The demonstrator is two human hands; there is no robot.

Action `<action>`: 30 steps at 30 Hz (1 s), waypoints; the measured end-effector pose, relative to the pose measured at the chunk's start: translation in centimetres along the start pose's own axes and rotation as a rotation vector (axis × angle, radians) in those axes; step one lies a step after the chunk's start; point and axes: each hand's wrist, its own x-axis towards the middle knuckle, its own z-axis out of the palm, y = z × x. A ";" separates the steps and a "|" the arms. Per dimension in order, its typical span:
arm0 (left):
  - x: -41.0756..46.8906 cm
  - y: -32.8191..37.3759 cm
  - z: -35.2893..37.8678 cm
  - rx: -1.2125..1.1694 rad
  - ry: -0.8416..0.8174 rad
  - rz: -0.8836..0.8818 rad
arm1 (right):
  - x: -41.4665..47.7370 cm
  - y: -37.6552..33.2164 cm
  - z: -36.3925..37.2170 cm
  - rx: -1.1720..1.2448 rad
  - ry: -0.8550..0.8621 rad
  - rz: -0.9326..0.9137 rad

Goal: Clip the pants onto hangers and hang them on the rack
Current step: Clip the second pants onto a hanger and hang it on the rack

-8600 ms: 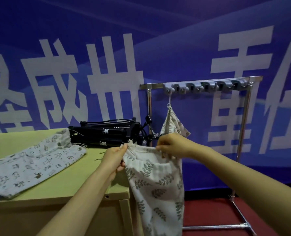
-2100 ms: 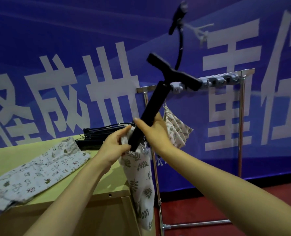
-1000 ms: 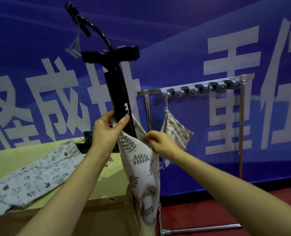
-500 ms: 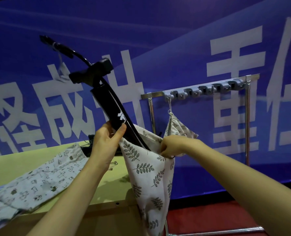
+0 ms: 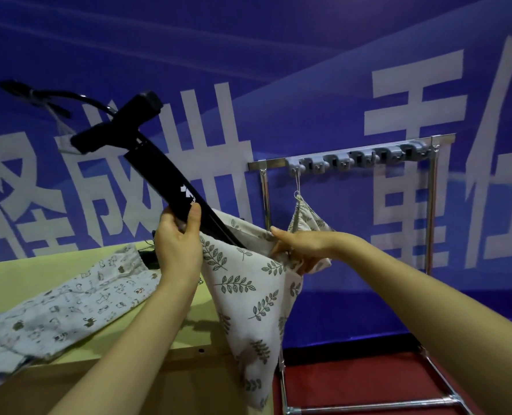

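Behind everything stretches a deep blue banner printed with large white characters [image 5: 225, 139], and in front of it stands a chrome garment rack [image 5: 432, 205] whose top rail carries a row of grey plastic hook sliders [image 5: 359, 158]. One folded pair of cream leaf-print pants [image 5: 307, 215] already hangs from the slider nearest the rack's left post, so part of the job looks done. Lower left, a pale yellow-green wooden surface [image 5: 24, 274] carries a light grey pair of pants with small animal figures [image 5: 69, 313], lying flat and apparently waiting its turn. The left hand [image 5: 178, 244] is wrapped around a long black bar-shaped hanger with a crosspiece and curved hook at its far end [image 5: 159, 175], tilting it up and to the left; that angle probably keeps the hook clear while the bar's lower end sits in the waistband. The right hand [image 5: 302, 248] has its fingers curled and pinching the opposite edge of the waistband, pulling the opening taut, which I judge is meant to line the cloth up for clipping. Between the two hands hangs the cream cotton pants with dark green leaf sprigs [image 5: 248, 295], draped down past the surface's front edge in front of the rack's left post, the fabric soft, lightly creased and narrowing to a point below. Whether any clip has closed on the cloth cannot be seen.
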 end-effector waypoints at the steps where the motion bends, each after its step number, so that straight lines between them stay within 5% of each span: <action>1: 0.1 -0.1 0.1 0.000 0.031 -0.004 | -0.3 -0.3 0.1 0.009 0.013 -0.010; 8: 0.4 -1.2 1.1 0.090 0.131 -0.041 | -0.6 -0.5 -0.1 -0.404 0.184 -0.228; 14: -0.7 -2.5 2.3 0.217 -0.086 -0.057 | -1.9 -0.7 -1.5 -0.486 0.194 -0.320; 17: -0.9 -2.5 3.0 0.156 -0.205 -0.075 | -2.4 -0.7 -2.1 -0.128 0.321 -0.442; 20: -1.1 -2.0 3.8 0.094 -0.314 -0.067 | -2.7 -1.1 -2.5 0.633 0.446 -0.573; 23: -1.7 -0.5 4.9 -0.017 -0.345 -0.035 | -2.0 -1.9 -2.9 1.254 0.397 -0.678; 30: -3.0 -0.8 6.9 -0.219 -0.314 -0.160 | -1.5 -1.6 -2.7 1.656 0.243 -0.610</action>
